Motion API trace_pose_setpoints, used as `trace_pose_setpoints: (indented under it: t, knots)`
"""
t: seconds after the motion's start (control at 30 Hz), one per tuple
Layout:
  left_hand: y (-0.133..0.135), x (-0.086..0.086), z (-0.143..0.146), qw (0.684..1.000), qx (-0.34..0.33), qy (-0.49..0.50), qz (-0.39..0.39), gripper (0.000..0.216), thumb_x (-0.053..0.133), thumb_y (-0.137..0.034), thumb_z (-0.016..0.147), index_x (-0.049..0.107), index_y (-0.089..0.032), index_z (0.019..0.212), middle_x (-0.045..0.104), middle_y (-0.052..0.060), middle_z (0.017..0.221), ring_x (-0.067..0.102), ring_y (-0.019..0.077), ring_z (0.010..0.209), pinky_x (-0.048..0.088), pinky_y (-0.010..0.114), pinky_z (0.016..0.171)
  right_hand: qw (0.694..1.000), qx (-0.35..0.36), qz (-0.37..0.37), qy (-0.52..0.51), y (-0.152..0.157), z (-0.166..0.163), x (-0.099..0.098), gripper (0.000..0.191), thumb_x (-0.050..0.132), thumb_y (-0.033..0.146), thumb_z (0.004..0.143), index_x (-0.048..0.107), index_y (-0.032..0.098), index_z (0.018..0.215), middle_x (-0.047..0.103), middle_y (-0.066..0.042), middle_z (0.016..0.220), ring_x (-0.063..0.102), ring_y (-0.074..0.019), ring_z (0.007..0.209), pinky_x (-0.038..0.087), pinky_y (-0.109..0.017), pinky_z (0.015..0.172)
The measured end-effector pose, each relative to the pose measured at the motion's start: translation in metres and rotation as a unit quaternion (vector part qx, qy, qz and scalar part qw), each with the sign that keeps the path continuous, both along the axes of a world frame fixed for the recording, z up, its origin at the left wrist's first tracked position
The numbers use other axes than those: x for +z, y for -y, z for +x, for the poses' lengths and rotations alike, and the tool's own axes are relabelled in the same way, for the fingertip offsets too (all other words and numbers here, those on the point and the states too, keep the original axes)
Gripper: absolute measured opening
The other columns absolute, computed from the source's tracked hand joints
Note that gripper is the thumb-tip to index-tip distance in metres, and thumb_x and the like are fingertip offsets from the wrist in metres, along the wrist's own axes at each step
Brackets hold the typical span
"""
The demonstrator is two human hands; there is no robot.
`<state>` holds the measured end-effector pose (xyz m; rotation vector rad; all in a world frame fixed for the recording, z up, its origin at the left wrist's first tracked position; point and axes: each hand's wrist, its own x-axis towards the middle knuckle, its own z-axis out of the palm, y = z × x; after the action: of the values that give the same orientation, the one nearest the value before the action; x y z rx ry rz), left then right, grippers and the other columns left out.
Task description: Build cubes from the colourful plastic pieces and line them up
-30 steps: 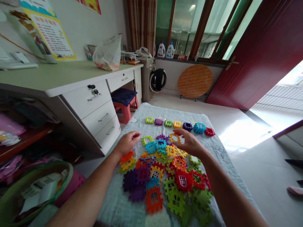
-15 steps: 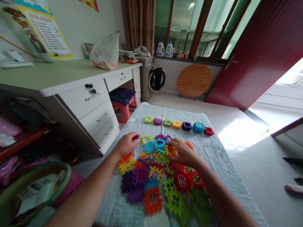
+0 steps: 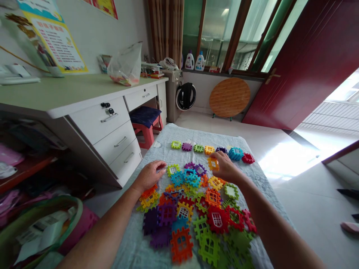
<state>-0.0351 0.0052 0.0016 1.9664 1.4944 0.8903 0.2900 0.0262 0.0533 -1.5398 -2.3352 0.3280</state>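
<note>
My right hand (image 3: 224, 166) pinches a yellow-orange interlocking building block (image 3: 213, 163) with a window pattern, just in front of the row of blocks. My left hand (image 3: 150, 175) hovers or rests at the left of the pile, holding nothing, its thumb and loosely bent fingers slightly apart. Beside its fingertips lies a lime-green block (image 3: 173, 170). Between my arms spreads a pile of notched plastic blocks, among them a red block (image 3: 218, 219), an orange block (image 3: 181, 244) and a purple block (image 3: 167, 213).
Farther back on the cloth-covered table (image 3: 157, 155), blocks stand in a row sorted by colour, from a lime block (image 3: 176, 144) to a red stack (image 3: 248, 158). A white desk (image 3: 112, 123) and a stool (image 3: 147, 116) stand left. A round wooden board (image 3: 230, 97) leans behind.
My right hand has moved up from the pile toward the row, carrying the yellow-orange block. Blocks it covered before now show. The left hand stays about where it was.
</note>
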Motion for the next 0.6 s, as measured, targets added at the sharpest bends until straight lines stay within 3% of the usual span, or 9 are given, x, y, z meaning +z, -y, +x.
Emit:
trace_pose_setpoints:
  t: [0.13,0.27,0.6]
  knots:
    - [0.001,0.003,0.001,1.0,-0.004,0.0,-0.009,0.023,0.054,-0.03,0.077,0.064,-0.02,0.094,0.069,0.006,0.099,0.065,0.021,0.092,0.051,0.036,0.088,0.992,-0.098,0.02,0.081,-0.054,0.009,0.004,0.048,0.061,0.029,0.062,0.056,0.02,0.109,0.053,-0.01,0.108,0.044,-0.0281,0.098,0.034,-0.038,0.082]
    - [0.001,0.004,0.001,1.0,-0.009,-0.007,-0.005,0.023,0.054,-0.03,0.077,0.064,-0.02,0.095,0.068,0.006,0.099,0.064,0.0216,0.094,0.05,0.037,0.09,0.983,-0.102,0.008,0.155,-0.091,0.005,0.006,0.052,0.063,0.032,0.062,0.057,0.022,0.112,0.054,-0.009,0.111,0.043,-0.0293,0.101,0.03,-0.039,0.085]
    - [-0.001,0.001,-0.002,1.0,-0.015,-0.017,-0.004,0.023,0.053,-0.029,0.078,0.064,-0.021,0.096,0.067,0.006,0.101,0.062,0.0219,0.095,0.048,0.037,0.092,0.974,-0.061,-0.047,0.214,-0.115,-0.001,-0.005,0.055,0.065,0.032,0.061,0.058,0.022,0.115,0.056,-0.011,0.116,0.045,-0.0321,0.103,0.031,-0.04,0.084]
